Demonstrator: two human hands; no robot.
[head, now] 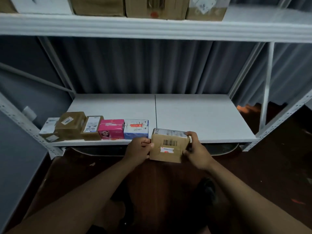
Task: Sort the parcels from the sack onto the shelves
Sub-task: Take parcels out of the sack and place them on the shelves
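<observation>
Brown cardboard parcel [169, 146], stiff and probably light, sits at the lower shelf [194, 115] front edge, 3 o'clock of the blue-white box [136, 129]; our left hand [138, 150] and right hand [196, 152] pinch its sides, which seems right.

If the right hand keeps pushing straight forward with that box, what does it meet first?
Probably nothing on the shelf: the right hand and left hand hold the brown box at the lower shelf front edge, and the board ahead looks bare back to the corrugated wall. Depth is uncertain.
</observation>
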